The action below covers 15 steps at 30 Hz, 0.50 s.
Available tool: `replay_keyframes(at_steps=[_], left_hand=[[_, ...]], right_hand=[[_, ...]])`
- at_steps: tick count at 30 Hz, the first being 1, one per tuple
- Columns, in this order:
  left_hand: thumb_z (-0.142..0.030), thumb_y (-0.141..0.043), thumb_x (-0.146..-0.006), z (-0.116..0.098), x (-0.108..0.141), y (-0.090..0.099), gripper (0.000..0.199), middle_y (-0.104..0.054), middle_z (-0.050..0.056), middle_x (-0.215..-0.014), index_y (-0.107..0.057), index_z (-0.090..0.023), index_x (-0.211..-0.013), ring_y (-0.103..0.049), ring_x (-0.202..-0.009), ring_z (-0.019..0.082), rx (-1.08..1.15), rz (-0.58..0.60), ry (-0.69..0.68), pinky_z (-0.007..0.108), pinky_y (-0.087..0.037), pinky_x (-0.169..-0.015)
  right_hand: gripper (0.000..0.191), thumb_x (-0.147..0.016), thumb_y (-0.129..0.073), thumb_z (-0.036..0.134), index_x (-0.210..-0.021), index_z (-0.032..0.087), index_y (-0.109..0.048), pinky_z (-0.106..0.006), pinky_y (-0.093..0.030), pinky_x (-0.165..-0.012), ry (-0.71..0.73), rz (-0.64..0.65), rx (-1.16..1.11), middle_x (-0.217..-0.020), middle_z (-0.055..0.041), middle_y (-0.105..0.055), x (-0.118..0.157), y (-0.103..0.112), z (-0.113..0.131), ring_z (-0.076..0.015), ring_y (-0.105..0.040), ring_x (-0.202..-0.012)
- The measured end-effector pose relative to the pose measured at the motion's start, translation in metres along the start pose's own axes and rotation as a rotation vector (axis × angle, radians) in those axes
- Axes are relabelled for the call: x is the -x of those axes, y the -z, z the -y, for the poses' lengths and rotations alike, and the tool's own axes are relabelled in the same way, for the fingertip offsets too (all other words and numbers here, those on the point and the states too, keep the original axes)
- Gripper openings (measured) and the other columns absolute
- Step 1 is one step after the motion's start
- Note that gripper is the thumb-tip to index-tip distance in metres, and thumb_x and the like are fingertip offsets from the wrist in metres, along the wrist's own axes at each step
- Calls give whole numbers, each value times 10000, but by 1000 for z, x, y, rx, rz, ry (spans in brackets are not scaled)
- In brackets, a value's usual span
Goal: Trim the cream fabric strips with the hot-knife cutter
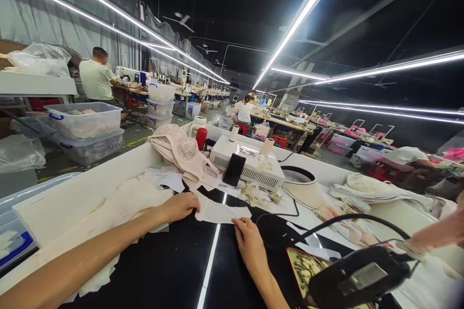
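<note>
Black desk (pixel 163 265) here has a bright line (pixel 210 260) down it, and the left hand (pixel 180 206) and right hand (pixel 251 241) have fingers (pixel 238 223) pinching opposite ends of a white fabric strip (pixel 217 213) over that line, guessing to keep it flat.

A white, vented metal box (pixel 226 147) stands at the back of the worktop, with a black, rectangular smartphone (pixel 235 170) leaning against its front. A red thread cone (pixel 201 138) stands near its left end, beside pale pink lace bras (pixel 184 148). To the box's right lies a white sun visor with a black inner band (pixel 303 189). Beyond, clear plastic bins with blue handles (pixel 85 123) are stacked on the floor, and a person in a pale shirt (pixel 96 79) sits at a sewing worktop beneath long white strip lights (pixel 302 21).
</note>
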<state>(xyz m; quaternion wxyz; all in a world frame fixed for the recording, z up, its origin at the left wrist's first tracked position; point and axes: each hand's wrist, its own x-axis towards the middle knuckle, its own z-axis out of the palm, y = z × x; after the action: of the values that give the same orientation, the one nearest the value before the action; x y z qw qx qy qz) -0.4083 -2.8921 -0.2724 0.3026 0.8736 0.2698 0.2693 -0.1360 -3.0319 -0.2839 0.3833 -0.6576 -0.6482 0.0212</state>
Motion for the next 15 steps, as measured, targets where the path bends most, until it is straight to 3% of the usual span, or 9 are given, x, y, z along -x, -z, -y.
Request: replay_keyframes(at_steps=[6, 10, 12, 15], left_hand=[[-100, -419, -928, 5, -1, -5, 316, -715, 58, -1121, -695, -214, -1034, -658, -1102, 235, -96, -74, 73, 364, -493, -1031], [-295, -577, -990, 1, -7, -17, 322, -673, 90, -1365, -644, -219, -1296, -611, -1290, 263, -132, -6, 59, 392, -452, -1147], [-358, -662, -967, 2, -6, -24, 468, -585, 137, -1522, -596, -204, -1404, -519, -1432, 322, -164, 55, 63, 469, -383, -1222], [-434, -648, -998, 4, -3, -32, 581, -419, 173, -1669, -512, -211, -1518, -333, -1571, 401, -219, 121, 98, 636, -255, -1263]], right_hand=[[423, -1069, -397, 395, -1221, 200, -741, -425, -565, -943, 84, 6, 198, -1071, -119, -716, -1, -9, -6, -281, -692, -1014], [421, -1079, -388, 385, -1250, 187, -718, -456, -551, -970, 118, -4, 328, -1195, -141, -713, -7, -13, -10, -305, -668, -1067], [438, -1073, -388, 406, -1224, 176, -729, -498, -549, -936, 123, -7, 390, -1184, -159, -720, -7, -15, -14, -336, -665, -1025], [491, -1070, -361, 443, -1181, 159, -745, -533, -545, -856, 136, -4, 448, -1155, -183, -730, -3, -15, -21, -365, -667, -938]])
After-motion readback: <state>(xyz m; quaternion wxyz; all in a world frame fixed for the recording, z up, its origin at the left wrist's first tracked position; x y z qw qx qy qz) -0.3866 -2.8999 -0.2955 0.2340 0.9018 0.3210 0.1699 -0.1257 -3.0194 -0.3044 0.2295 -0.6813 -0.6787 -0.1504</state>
